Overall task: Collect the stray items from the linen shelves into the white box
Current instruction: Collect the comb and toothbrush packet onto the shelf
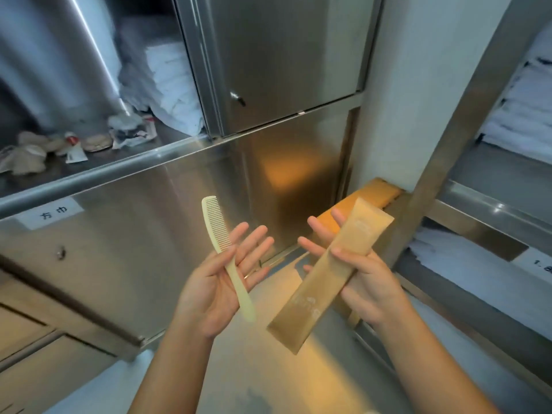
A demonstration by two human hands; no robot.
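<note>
My left hand (209, 289) lies flat, comb (219, 234) across its straight fingers; my right hand (370, 283) pinches a packet (324, 277) under the thumb.

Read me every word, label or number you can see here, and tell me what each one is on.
"方巾": white label on the steel cabinet door, left.
"1." then a cut-off digit, perhaps 8: shelf tag on the right shelf rail.
Faint print on the tan packet in the right hand: too blurred to read.
Print on the crumpled sachets on the upper shelf: too blurred.
</note>
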